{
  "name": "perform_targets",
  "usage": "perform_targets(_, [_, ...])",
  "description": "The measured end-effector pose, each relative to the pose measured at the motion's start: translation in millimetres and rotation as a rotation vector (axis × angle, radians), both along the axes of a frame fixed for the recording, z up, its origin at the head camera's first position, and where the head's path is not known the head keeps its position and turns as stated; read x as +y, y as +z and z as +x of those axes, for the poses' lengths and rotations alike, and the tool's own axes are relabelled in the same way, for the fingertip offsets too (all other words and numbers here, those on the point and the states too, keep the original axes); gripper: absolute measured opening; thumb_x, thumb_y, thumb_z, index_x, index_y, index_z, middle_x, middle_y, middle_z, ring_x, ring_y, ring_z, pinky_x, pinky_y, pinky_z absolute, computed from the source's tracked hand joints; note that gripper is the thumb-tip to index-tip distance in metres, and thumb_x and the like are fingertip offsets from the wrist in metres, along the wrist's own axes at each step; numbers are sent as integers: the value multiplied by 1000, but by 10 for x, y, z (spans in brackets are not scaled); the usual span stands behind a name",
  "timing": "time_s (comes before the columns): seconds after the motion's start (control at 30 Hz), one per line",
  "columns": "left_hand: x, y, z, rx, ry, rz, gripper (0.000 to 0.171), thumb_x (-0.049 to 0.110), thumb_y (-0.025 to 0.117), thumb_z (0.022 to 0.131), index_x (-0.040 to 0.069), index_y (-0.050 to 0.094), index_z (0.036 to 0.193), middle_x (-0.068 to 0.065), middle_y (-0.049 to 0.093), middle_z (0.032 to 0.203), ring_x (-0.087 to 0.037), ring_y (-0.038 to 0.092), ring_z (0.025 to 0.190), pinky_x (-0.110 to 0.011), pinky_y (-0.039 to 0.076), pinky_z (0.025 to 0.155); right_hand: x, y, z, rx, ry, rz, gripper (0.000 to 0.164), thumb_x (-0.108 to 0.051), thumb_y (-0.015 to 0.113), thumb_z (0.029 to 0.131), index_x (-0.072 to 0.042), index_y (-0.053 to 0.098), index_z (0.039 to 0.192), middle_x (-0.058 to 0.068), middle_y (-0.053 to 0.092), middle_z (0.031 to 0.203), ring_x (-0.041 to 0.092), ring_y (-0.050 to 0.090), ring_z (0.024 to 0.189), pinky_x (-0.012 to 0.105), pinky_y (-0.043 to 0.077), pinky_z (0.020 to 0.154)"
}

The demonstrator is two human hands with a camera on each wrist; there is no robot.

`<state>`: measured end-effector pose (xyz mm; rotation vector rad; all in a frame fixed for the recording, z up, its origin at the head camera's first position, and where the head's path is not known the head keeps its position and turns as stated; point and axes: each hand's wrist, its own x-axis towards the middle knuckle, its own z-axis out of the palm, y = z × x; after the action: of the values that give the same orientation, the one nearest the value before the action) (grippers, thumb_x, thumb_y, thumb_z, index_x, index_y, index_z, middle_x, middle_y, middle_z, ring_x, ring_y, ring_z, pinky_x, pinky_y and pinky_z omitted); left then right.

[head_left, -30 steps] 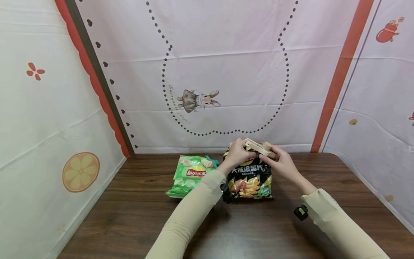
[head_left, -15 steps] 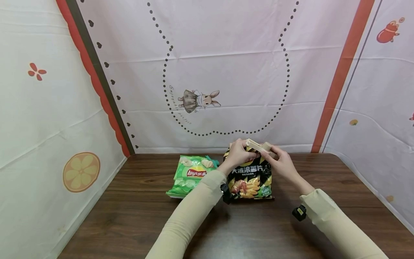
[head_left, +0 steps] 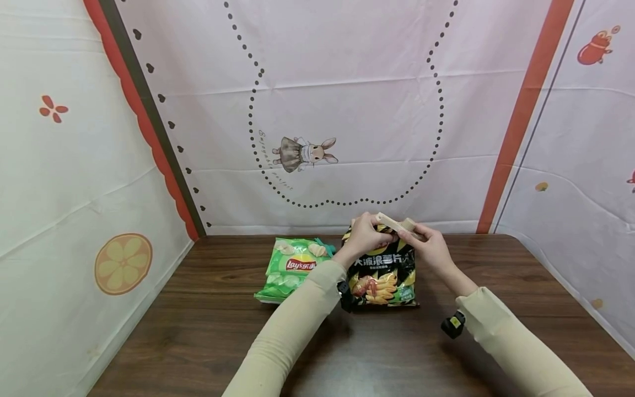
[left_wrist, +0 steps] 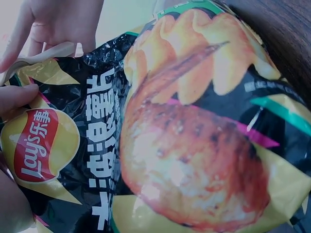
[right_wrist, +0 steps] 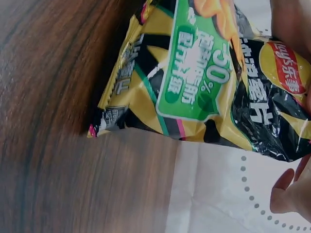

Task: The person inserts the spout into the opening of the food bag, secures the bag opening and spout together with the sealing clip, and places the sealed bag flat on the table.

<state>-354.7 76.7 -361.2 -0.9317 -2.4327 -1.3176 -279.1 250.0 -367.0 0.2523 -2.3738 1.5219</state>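
In the head view, a black potato chip bag (head_left: 379, 281) stands on the table with its top gathered between both hands. My left hand (head_left: 364, 238) pinches the bag's top left part, its thumb lying across the front. At the top right, my right hand (head_left: 432, 251) holds a cream-coloured bag clip (head_left: 389, 221) with a round knob, thumb on the bar. The clip's bar slants across the bag's upper edge; whether its two bars are locked together is hidden. The left wrist view shows the clip (left_wrist: 51, 53) along the bag's top edge, beneath the right hand's fingers.
A green chip bag (head_left: 285, 270) lies to the left, with a teal clip (head_left: 324, 246) at its top right, partly behind the left forearm. The brown wooden table (head_left: 198, 331) ends at a printed cloth backdrop (head_left: 347, 110), and similar cloth hangs on both sides.
My right thumb has moved up onto the clip's bar, and the gap between its bars looks narrower. The right wrist has shifted slightly left. My left hand stays in place.
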Motion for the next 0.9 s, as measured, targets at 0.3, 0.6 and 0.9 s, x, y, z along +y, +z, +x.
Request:
perform_targets(0.3, [-6, 33, 28, -8, 13, -52, 15, 27, 84, 70, 19, 75, 79, 8, 62, 74, -9, 48, 71, -34, 22, 81, 12, -25, 8, 83, 25, -32, 36, -20, 63, 92, -2, 62, 123, -16, 57, 100, 6, 46, 64, 25, 40, 53])
perform_targets(0.6, [-57, 100, 30, -26, -26, -129, 18, 32, 82, 73, 23, 74, 85, 11, 70, 81, -4, 56, 71, -31, 24, 79, 8, -24, 5, 51, 19, -41, 39, -24, 63, 92, -1, 62, 124, -21, 57, 104, 5, 49, 78, 23, 38, 62])
perform_targets(0.9, [-113, 137, 45, -25, -51, -121, 22, 37, 82, 72, 25, 73, 88, 13, 70, 85, -4, 57, 79, -36, 28, 88, -16, -4, 12, 49, -4, -57, 40, -25, 64, 91, 5, 64, 118, -7, 48, 71, 7, 28, 48, 28, 29, 45])
